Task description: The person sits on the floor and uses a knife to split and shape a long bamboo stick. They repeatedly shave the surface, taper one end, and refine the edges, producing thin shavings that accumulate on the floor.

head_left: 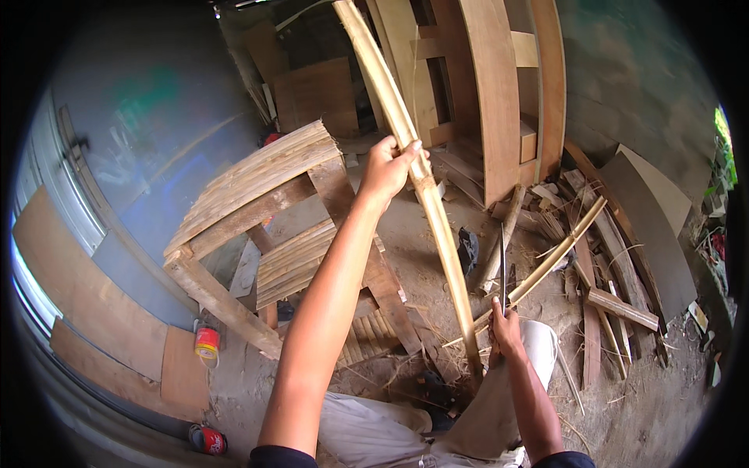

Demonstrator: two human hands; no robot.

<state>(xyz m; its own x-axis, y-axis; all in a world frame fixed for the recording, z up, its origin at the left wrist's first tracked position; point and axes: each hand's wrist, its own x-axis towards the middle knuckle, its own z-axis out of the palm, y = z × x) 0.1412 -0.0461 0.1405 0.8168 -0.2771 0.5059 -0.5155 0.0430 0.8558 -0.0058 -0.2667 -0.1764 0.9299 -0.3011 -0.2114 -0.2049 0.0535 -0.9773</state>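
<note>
A long split-bamboo strip [446,249] stands tilted in front of me, its lower end down by my legs. My left hand [386,173] is closed around its upper part, just above a node. My right hand [507,331] is closed low down on a knife, and the narrow dark blade [502,261] points upward. The knife's handle is hidden in the fist. Another bamboo strip [563,249] slants behind the right hand; whether it touches the hand I cannot tell.
To the left stands a wooden frame [300,187] with tiers of bamboo slats. Scrap wood [620,308] lies in a pile at the right. Tall wooden panels [491,101] lean at the back. Two red cans [207,343] and plywood sheets [94,285] are at the far left.
</note>
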